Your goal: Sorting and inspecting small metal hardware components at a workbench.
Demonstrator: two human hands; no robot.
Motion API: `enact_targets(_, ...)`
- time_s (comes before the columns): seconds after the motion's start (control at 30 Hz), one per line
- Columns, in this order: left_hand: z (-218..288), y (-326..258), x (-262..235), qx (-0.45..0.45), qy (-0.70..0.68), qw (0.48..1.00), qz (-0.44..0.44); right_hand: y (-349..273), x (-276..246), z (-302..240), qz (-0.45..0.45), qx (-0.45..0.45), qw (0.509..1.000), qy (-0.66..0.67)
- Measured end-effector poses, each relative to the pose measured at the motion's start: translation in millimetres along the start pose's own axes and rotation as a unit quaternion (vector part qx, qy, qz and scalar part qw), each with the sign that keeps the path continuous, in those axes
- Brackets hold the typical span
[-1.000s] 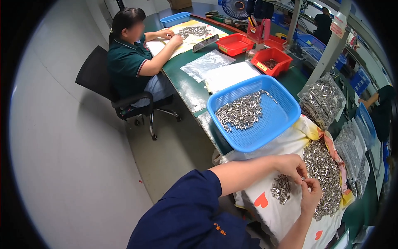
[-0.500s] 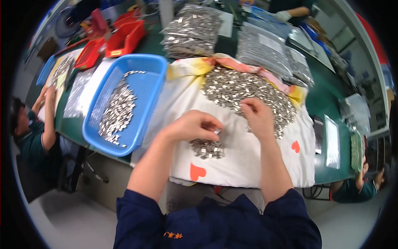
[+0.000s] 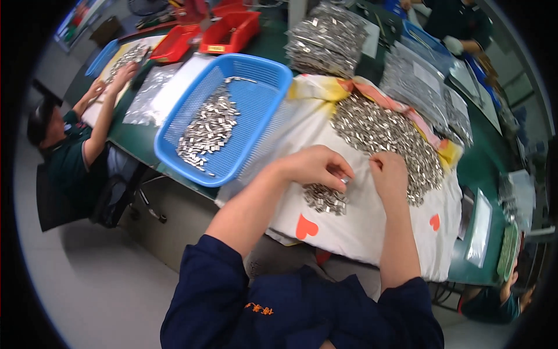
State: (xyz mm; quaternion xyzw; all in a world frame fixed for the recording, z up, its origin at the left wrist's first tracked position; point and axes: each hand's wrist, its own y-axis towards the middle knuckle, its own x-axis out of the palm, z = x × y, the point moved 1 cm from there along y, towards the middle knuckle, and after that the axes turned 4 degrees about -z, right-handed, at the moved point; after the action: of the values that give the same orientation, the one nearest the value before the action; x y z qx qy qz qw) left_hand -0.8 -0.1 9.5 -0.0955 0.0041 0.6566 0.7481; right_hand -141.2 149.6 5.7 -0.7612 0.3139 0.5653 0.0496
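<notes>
My left hand (image 3: 318,166) is closed, with a small shiny metal piece (image 3: 344,180) between thumb and fingertips. Right below it, a little heap of such metal pieces (image 3: 325,200) lies on a white cloth (image 3: 363,232) printed with red hearts. Beside the inner edge of a large pile of metal pieces (image 3: 401,131), my right hand (image 3: 389,173) has thumb and fingers pressed together. Whatever they may hold is too small to make out.
To the left, a blue plastic basket (image 3: 264,116) holds more metal pieces. Stacked bags of pieces (image 3: 326,41) and grey plastic bags (image 3: 415,81) stand behind the cloth. Red bins (image 3: 232,32) sit at the far left. A co-worker (image 3: 70,136) works at the left; others are at the back and right.
The view has swung left, so everything sits farther right. My right hand has drawn back slightly from the large pile, its fingers pressed together. My left hand stays over the little heap.
</notes>
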Motion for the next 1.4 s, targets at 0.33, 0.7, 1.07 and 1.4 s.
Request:
enact_targets(0.33,-5,-6,-3,0.023,-0.037,0.999,0.015,3,4,-12,-0.022,-0.004,1.000,-0.017)
enact_targets(0.7,-10,-4,-2,0.053,-0.014,0.996,0.065,0,4,-13,-0.004,0.035,0.992,0.123)
enact_targets(1.07,-17,5,-6,0.079,-0.117,0.976,0.164,-10,17,-32,-0.069,0.045,0.870,0.486)
enact_targets(1.4,-17,5,-5,0.093,-0.107,0.978,0.155,-13,13,-39,-0.021,0.016,0.943,0.331)
